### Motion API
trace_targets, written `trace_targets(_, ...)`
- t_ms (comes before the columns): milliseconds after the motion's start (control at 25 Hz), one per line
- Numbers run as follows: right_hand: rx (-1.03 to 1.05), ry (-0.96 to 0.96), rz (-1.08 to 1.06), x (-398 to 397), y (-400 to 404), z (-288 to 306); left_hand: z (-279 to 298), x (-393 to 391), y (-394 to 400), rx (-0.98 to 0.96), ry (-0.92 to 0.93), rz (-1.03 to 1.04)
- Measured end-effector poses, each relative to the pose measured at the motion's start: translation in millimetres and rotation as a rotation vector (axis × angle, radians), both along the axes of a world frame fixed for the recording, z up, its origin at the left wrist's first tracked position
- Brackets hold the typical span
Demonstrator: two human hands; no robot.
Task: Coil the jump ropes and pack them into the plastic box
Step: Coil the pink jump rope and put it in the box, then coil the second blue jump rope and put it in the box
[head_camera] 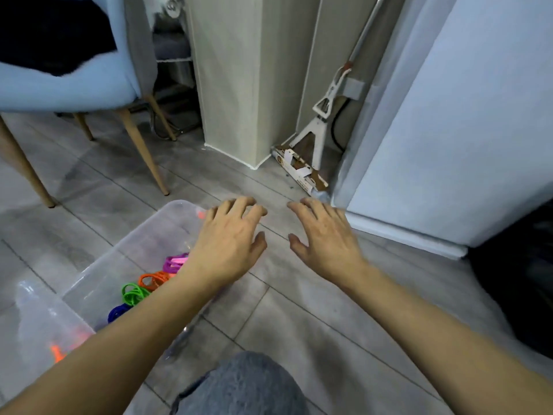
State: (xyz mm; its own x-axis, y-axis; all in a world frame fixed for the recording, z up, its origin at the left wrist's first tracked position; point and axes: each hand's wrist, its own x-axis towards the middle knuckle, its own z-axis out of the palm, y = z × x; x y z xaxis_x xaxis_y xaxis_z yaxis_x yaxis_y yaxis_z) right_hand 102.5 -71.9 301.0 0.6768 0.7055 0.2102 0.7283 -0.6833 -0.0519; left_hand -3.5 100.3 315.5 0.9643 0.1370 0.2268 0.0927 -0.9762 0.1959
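Note:
A clear plastic box [143, 235] stands on the grey floor at the lower left. Inside it lie coiled jump ropes: a purple and pink one [175, 262], an orange one [152, 280], a green one [134, 294] and a blue one [118, 313]. My left hand [232, 238] hovers over the box's right side with its fingers spread and slightly bent, holding nothing. To its right, my right hand [324, 235] hangs above the bare floor, also spread and empty. My left forearm hides part of the box.
A clear lid or bag [39, 319] with orange bits lies at the lower left. A light blue chair [74, 85] on wooden legs stands at the back left. A mop [317, 127] and a cardboard packet [299, 172] lean in the far corner. My knee [242, 384] is below.

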Motion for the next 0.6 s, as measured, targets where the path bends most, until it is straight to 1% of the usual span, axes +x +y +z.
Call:
trace_targets(160,0.054,-0.056,-0.132,-8.8,-85.0,47.8,45.1,6.8,-66.4,0.040,-0.057,-0.136)
trace_targets(280,0.130,-0.092,-0.221,-19.0,-145.8,66.0,67.5,13.0,-119.6,0.066,-0.072,-0.272)
trace_targets(440,0.157,-0.085,-0.363,-33.6,-217.6,74.4,82.0,21.9,-191.8,0.066,-0.078,-0.394)
trace_targets(600,0.167,-0.100,-0.505,-48.6,-295.7,69.8,79.7,30.0,-263.1,0.076,-0.044,-0.513)
